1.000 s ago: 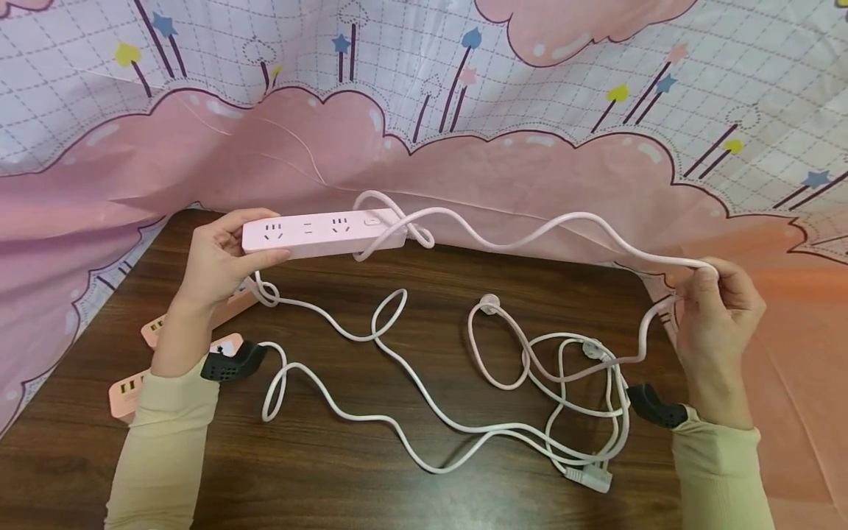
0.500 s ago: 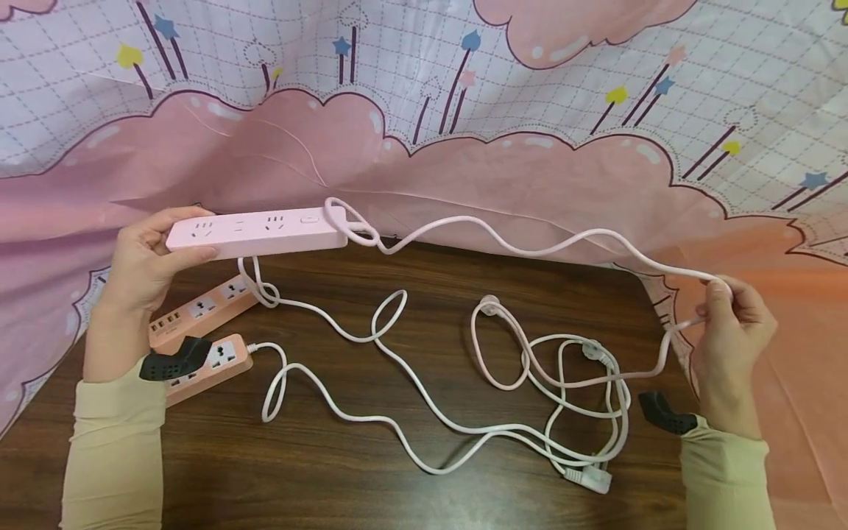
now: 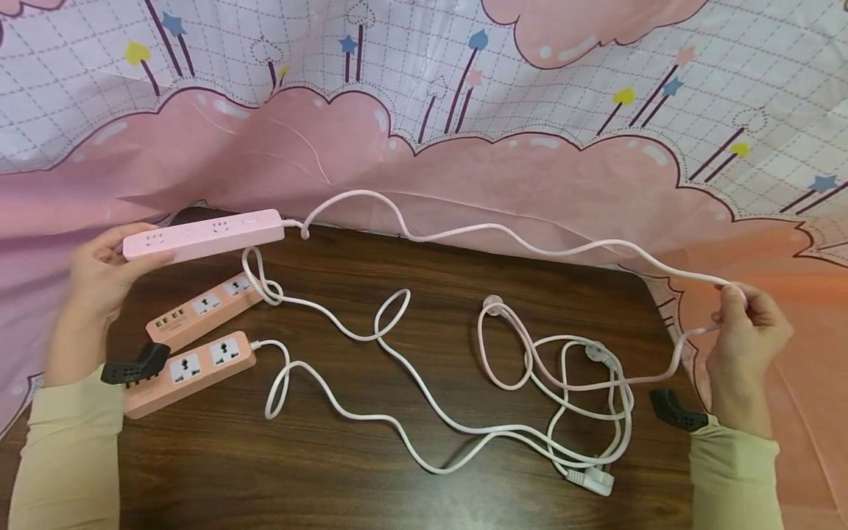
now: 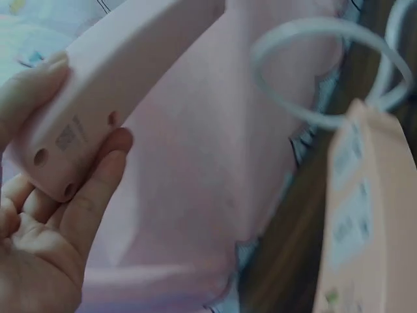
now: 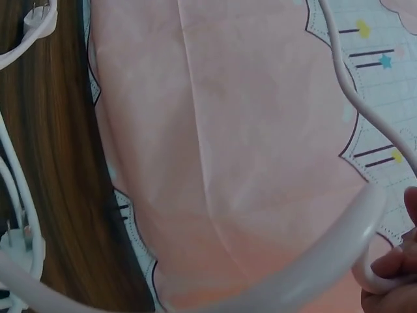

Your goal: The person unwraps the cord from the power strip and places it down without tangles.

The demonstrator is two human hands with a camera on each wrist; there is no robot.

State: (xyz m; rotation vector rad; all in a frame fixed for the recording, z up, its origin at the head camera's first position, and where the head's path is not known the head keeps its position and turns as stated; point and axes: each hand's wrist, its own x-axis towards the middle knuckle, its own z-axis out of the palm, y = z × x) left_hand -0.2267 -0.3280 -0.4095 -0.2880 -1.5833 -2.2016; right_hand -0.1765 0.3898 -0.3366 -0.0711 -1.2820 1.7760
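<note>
In the head view my left hand [image 3: 99, 272] grips the left end of a pink power strip [image 3: 205, 234], raised above the table at the far left. The left wrist view shows the strip's underside [image 4: 107, 85] between thumb and fingers. From its right end a pale pink cord [image 3: 490, 228] runs in loose waves through the air to my right hand [image 3: 751, 331], which pinches it at the far right. Past that hand the cord drops back to the table, where it loops near a round plug [image 3: 493, 305].
Two orange power strips [image 3: 205, 302] [image 3: 192, 372] lie on the dark wooden table [image 3: 318, 478] at left. Their white cords [image 3: 424, 397] wind rightward into a tangle with a round plug [image 3: 596, 352] and a white plug [image 3: 592, 481]. A patterned cloth [image 3: 424, 169] hangs behind.
My left hand has moved left with the pink power strip, and the loop of cord that lay over its right end has come off. The right hand has shifted slightly right and down.
</note>
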